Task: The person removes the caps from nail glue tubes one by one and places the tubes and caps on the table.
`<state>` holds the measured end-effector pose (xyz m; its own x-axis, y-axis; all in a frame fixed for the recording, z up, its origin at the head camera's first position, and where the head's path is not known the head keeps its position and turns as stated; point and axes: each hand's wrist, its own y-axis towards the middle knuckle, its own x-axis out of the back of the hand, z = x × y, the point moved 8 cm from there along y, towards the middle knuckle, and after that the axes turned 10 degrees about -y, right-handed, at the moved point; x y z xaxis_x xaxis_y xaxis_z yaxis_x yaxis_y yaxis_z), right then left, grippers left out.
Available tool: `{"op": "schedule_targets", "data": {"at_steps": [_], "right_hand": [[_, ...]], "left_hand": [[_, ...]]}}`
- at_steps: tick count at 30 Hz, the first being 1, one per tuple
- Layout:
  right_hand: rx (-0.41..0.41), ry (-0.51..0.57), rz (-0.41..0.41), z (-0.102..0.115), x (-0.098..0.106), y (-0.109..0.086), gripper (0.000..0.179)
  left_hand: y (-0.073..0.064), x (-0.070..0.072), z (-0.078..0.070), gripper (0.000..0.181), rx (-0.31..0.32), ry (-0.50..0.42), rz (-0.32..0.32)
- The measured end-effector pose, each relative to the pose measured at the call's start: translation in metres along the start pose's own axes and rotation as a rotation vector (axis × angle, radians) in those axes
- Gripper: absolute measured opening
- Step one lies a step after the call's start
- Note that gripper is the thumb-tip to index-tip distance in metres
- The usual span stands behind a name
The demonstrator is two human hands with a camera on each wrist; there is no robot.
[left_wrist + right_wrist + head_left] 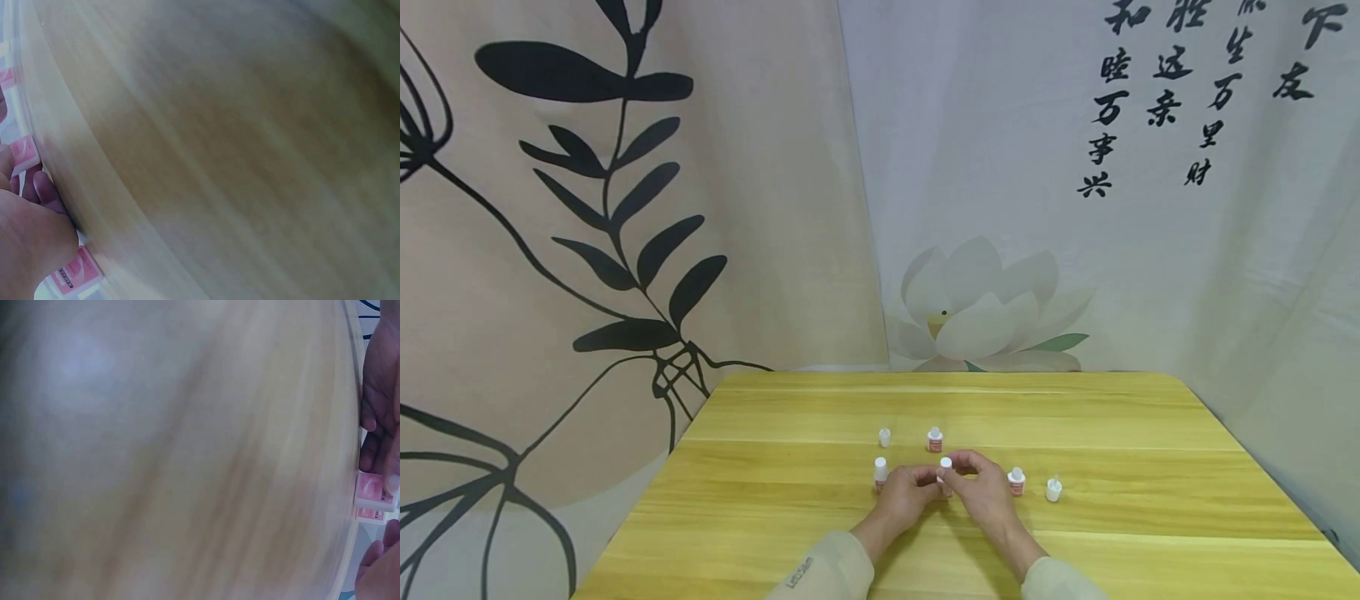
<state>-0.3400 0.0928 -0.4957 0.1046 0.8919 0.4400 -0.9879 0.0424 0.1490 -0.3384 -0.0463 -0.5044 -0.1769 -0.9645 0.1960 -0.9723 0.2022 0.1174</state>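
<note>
Between the two hands, a small bottle [946, 464] with a white cap and pink label stands upright just above or on the table. My left hand [904, 497] grips its lower body, the thumb lying across the label in the right wrist view. From the other side, my right hand [988, 498] pinches it near the cap with thumb and index finger. Left of my left hand is a second bottle [880, 469], white-topped and partly covered by that hand. An uncapped-looking bottle [1017, 481] with a narrow white tip stands just right of my right hand.
Behind the hands stands another pink-labelled bottle [935, 440] with a narrow tip. Small white pieces are on the table, one at the back left [884, 437] and one at the right [1054, 489]. The wooden table [790, 475] meets a printed curtain [775, 208] at its far edge.
</note>
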Motion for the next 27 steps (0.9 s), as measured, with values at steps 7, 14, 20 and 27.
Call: {"op": "schedule_targets", "data": {"at_steps": [7, 14, 20, 27], "right_hand": [[0.000, -0.007, 0.008, 0.0006, -0.0005, -0.0008, 0.025], [0.003, -0.010, 0.019, 0.0037, 0.0006, -0.0007, 0.028], [0.002, 0.023, 0.023, 0.0070, 0.0040, 0.0017, 0.024], [-0.003, 0.037, 0.014, 0.0054, 0.0049, 0.0023, 0.021]], "left_hand": [[0.0002, -0.0002, -0.0003, 0.016, -0.014, 0.013, 0.003], [-0.0009, -0.0008, -0.0008, 0.018, 0.000, 0.005, 0.019], [-0.0002, -0.0014, -0.0004, 0.019, 0.007, 0.000, 0.034], [0.0012, -0.0023, -0.0001, 0.018, -0.002, -0.002, 0.031]]}}
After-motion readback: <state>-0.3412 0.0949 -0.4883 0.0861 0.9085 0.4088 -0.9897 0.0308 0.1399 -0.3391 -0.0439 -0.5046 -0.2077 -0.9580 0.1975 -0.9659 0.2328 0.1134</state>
